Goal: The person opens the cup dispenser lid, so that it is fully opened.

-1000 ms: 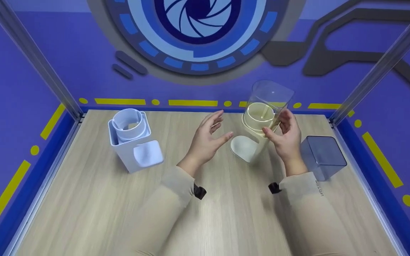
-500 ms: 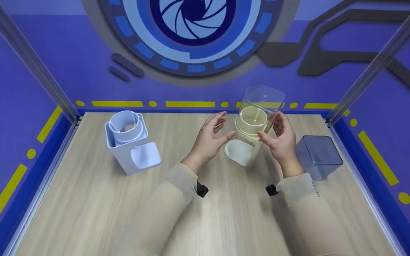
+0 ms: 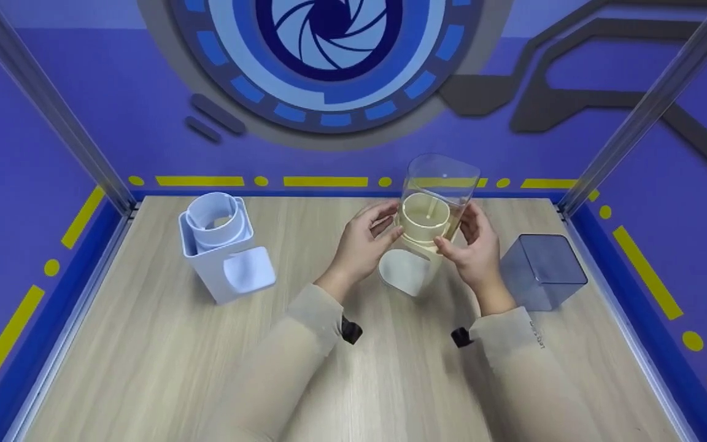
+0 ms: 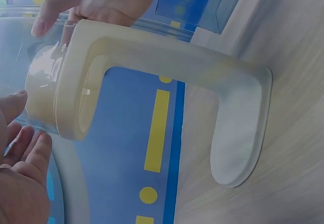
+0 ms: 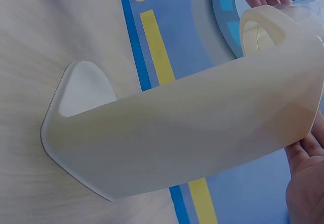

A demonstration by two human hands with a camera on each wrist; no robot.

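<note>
A cream dispenser stand has a ring-shaped holder on top and a clear plastic cover rising above it. My right hand grips its right side near the ring, thumb in front and fingers behind. At the left side is my left hand, its thumb and loosely bent fingers spread around the ring and the cover's lower part; I cannot tell how firmly they touch. The left wrist view shows the stand's curved arm and rounded foot. In the right wrist view, its broad back faces me.
A pale blue dispenser stand of similar shape, without a clear cover, stands at the left of the wooden table. Close to my right forearm is a smoky transparent square box. Blue printed walls and metal posts border the table.
My right hand has brought the cream dispenser left and slightly nearer, up to my left hand. The pale blue stand and the smoky box stay put; the head view has shifted a little.
</note>
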